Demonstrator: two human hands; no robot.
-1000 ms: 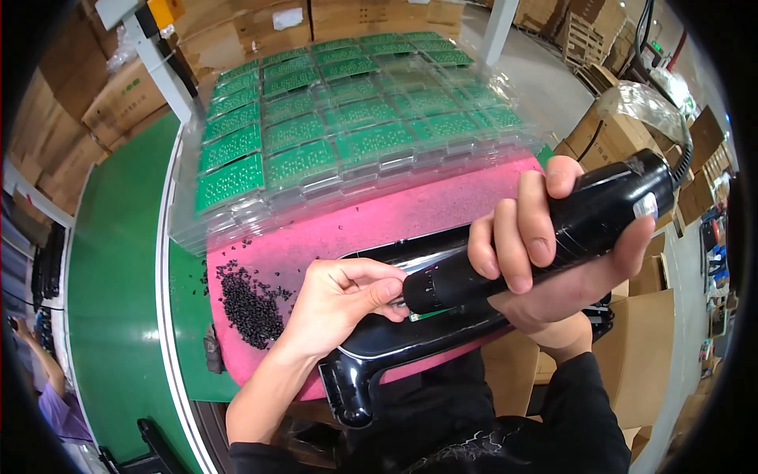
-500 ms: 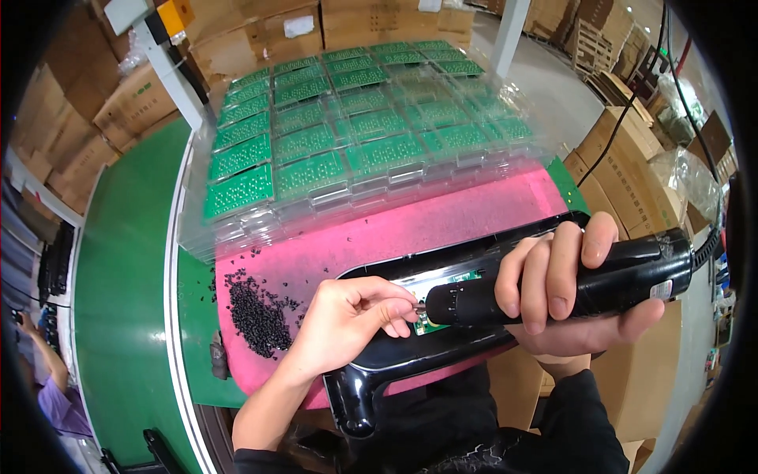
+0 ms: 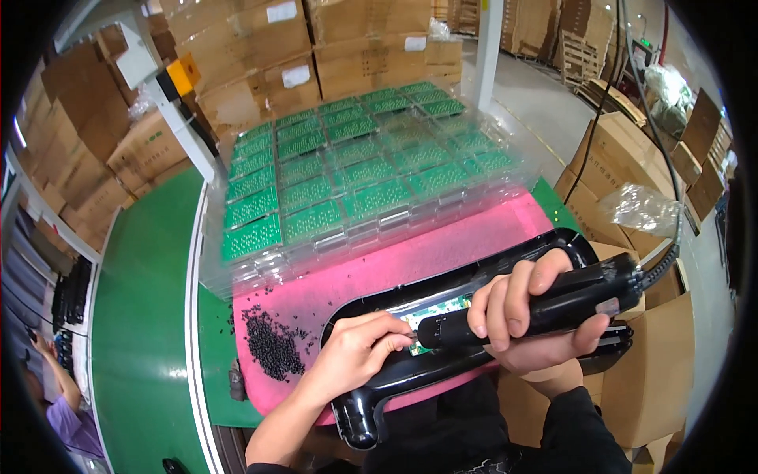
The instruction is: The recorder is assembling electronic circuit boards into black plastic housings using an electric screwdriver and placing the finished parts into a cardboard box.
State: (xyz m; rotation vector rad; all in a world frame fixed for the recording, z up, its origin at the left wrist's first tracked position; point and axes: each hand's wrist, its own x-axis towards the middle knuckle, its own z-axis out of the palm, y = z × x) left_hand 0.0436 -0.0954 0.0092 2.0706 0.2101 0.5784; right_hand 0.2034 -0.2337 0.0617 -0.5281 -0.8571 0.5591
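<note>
My right hand (image 3: 521, 316) is wrapped round a black electric screwdriver (image 3: 592, 294), held nearly level with its nose to the left. At that nose, my left hand (image 3: 359, 351) pinches thumb and forefinger together by the bit; whatever is between the fingertips is too small to make out. Beneath both hands lies a long black plastic housing (image 3: 466, 376), open side up. A green circuit board (image 3: 454, 305) sits inside it, partly covered by the screwdriver and fingers. Left of my left hand, a pile of small black screws (image 3: 272, 347) is spread on the pink mat (image 3: 316, 288).
Beyond the mat stand clear plastic trays (image 3: 379, 225) filled with green circuit boards (image 3: 253, 238). A green conveyor belt (image 3: 142, 316) runs along the left, with another person (image 3: 71, 419) past it. Cardboard boxes (image 3: 647, 379) stand at right; a cable (image 3: 671, 257) trails from the screwdriver.
The view has tilted up, so more boxes show at the back. Both hands stay together at the screwdriver's tip, and the screwdriver's back end sits slightly lower in view.
</note>
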